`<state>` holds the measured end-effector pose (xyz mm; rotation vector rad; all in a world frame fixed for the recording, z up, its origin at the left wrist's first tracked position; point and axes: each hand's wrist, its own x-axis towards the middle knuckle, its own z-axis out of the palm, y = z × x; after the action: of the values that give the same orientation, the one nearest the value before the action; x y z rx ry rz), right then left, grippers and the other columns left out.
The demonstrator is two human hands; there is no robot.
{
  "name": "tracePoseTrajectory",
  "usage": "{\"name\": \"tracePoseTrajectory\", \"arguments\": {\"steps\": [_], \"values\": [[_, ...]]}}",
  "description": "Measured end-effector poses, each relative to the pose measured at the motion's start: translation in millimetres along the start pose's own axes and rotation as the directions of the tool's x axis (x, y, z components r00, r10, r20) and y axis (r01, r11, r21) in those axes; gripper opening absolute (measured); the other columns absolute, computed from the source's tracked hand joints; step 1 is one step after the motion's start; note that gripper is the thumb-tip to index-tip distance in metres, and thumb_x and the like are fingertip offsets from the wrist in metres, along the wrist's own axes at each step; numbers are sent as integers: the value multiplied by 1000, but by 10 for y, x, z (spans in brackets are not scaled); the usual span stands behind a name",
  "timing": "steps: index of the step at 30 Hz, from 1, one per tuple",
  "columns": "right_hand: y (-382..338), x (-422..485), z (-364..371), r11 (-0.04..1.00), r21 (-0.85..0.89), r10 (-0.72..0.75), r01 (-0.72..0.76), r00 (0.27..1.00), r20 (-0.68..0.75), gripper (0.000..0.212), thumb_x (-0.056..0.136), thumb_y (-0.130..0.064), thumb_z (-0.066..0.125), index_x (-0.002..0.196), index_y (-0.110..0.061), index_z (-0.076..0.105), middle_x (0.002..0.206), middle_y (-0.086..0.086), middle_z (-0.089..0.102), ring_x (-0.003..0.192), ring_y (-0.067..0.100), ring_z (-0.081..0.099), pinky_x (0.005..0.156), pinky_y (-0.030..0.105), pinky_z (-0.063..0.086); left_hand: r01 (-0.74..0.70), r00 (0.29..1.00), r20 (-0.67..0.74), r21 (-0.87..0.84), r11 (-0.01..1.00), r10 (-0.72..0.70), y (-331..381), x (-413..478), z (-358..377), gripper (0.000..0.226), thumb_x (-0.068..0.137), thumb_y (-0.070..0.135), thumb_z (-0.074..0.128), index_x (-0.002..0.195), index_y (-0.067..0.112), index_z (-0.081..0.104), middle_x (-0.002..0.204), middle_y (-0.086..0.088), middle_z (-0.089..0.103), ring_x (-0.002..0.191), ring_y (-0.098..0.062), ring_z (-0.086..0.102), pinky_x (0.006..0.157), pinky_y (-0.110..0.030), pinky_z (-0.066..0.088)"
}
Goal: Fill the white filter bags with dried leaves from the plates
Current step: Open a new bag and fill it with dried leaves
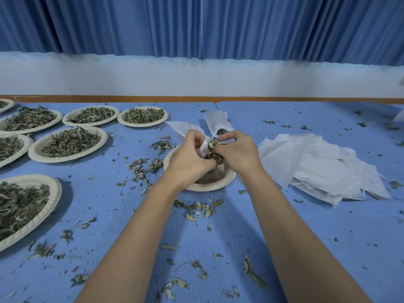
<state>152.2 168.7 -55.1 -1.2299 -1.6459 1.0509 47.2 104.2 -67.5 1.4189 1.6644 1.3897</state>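
White filter fabric is bunching between my two hands as I am working over the nearly emptied paper plate (220, 184) at the middle of the table: my left hand (189, 156) is pinching the mouth of the filter bag (203, 147) with fingers closed on its edge, while my right hand (237, 153) is pressing a clump of dried leaves (211, 149) into the opening, fingertips drawn together on the leaves. I am judging this as the stuffing step of one bag, with the plate beneath catching what is falling. Next I am expecting to need the mouth held wider and the clump pushed deeper, gently, since the leaves look brittle and are already scattering. Two more bags (218, 122) are lying just beyond my hands; whether they are filled I cannot tell. A loose heap of empty bags (317, 167) is waiting to my right, near but apart from the plate. Full plates of leaves (67, 143) are sitting in rows to my left, well apart from my hands. Crumbs are littering the blue table (306, 237) all around. Behind it, a pale wall (196, 77) is running under pleated blue curtains (196, 25)
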Motion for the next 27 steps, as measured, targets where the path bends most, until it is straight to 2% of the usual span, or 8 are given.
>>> {"name": "tracePoseTrajectory", "arguments": {"steps": [2,5,13,16,19,21,24,27], "values": [[11,-14,14,1000,16,18,-18,1000,-23,18,73,-11,68,72,-25,57,82,-1,65,82,19,64,71,32,52,-64,997,-32,136,989,69,3,-22,37,46,67,18,78,92,13,40,71,4,41,58,-13,35,51,-20,30],[4,-43,37,999,31,10,-11,1000,6,18,71,-7,66,68,-23,59,72,-5,63,78,18,64,71,33,54,-122,986,-94,149,981,137,-4,-26,40,45,71,18,78,91,6,39,73,-1,38,62,-15,32,50,-21,28],[-115,-79,-119,995,78,31,-60,945,326,5,80,-5,64,78,-9,67,78,5,64,78,15,59,82,34,55,-144,980,-129,86,986,154,-48,-19,-48,31,82,17,71,90,4,44,76,-5,43,64,-13,34,56,-22,31],[-145,-70,-143,997,33,51,-64,951,306,24,81,-11,55,91,9,64,78,8,58,76,19,53,92,43,49,-167,973,-137,121,978,183,-55,-24,-43,26,81,11,70,90,5,46,73,3,43,60,-5,36,56,-15,33],[-171,-75,-181,992,90,59,-93,944,324,23,84,-8,48,84,-6,71,80,-1,68,74,12,62,72,20,51,-175,973,-130,136,975,193,-57,-20,-42,22,81,7,68,90,5,48,74,3,44,62,-7,37,56,-15,33],[-183,-79,-186,973,190,68,-135,943,325,26,85,-1,44,84,-5,70,79,2,66,65,9,61,65,14,52,-189,969,-135,128,974,206,-51,-13,-46,18,81,1,65,87,5,48,72,2,42,61,-8,35,56,-18,32],[-161,-72,-175,935,310,87,-173,959,270,21,88,2,45,103,5,59,84,8,58,59,14,59,61,17,54,-211,966,-126,116,971,225,-45,-16,-62,14,80,-1,60,83,6,48,69,3,39,57,-4,31,52,-15,29],[-34,-37,-140,979,199,7,-43,984,178,22,90,0,49,111,-6,55,92,3,55,73,19,66,74,29,56,-216,967,-120,97,972,226,-54,-10,-89,13,80,0,61,83,5,48,71,-1,40,58,-8,32,52,-16,29]]}}
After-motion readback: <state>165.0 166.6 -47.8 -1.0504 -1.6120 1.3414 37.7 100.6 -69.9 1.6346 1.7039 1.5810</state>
